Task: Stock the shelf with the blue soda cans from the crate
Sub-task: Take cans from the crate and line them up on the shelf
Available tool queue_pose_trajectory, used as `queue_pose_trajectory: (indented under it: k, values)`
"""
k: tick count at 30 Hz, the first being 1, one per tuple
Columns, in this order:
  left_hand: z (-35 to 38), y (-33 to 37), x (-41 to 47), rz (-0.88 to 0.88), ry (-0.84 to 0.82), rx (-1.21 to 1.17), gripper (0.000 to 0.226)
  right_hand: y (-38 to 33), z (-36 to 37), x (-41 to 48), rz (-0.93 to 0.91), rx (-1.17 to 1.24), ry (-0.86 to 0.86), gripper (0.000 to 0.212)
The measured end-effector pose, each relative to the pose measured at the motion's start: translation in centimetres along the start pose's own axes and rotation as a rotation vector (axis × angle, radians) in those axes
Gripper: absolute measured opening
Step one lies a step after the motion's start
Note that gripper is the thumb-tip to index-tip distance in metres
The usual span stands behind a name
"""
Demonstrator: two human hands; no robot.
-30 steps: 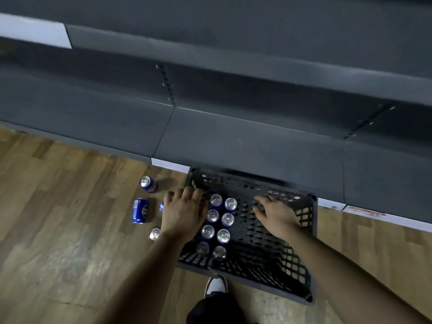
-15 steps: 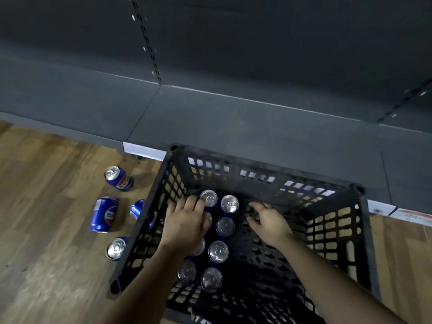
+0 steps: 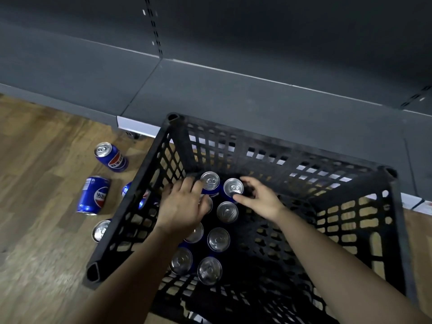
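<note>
While inside crate [image 3: 280,146], right hand [image 3: 264,202] around can [image 3: 233,187].

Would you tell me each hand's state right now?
Left hand: over blue soda cans; grip cannot be told.
Right hand: curled round a blue soda can.

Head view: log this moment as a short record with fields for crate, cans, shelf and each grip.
crate: black, slatted, in front of the shelf
cans in crate: upright, two columns, about eight, some under the left grip
left grip: lies over the left column
right grip: thumb and fingers curl round the back-right can
loose cans: four on the wood floor left of the crate, one plainly on its side
shelf: dark grey, no cans on it in view
</note>
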State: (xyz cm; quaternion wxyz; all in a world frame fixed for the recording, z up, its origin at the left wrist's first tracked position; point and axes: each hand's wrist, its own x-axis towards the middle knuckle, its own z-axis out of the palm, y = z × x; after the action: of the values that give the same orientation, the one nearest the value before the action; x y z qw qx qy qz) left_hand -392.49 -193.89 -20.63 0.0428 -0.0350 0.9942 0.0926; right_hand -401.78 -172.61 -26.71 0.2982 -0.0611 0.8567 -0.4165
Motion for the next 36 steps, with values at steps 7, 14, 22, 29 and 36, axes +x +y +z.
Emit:
queue_pose_trajectory:
  k: [7, 14, 22, 29, 36]
  values:
    - [0.3, -0.7, 0.3, 0.015, 0.01, 0.005, 0.05, -0.3, 0.6, 1.3, -0.026, -0.097, 0.015, 0.077]
    - [0.6, -0.9, 0.5, -0.002, -0.027, -0.011, 0.049, -0.7, 1.0, 1.8, -0.047, -0.053, 0.02, 0.078]
    - [0.8, -1.0, 0.8, -0.02, -0.013, -0.015, 0.044, -0.2, 1.4, 2.2, -0.084, -0.005, 0.057, 0.069]
    - [0.7, -0.9, 1.1, -0.004, -0.006, 0.002, 0.046, -0.1, 1.8, 2.4, -0.078, 0.078, 0.076, 0.072]
    - [-2.9, 1.0, 1.8, 0.042, 0.0, 0.065, 0.043, -1.9, -1.1, -0.3, -0.05, 0.156, 0.165, 0.06]
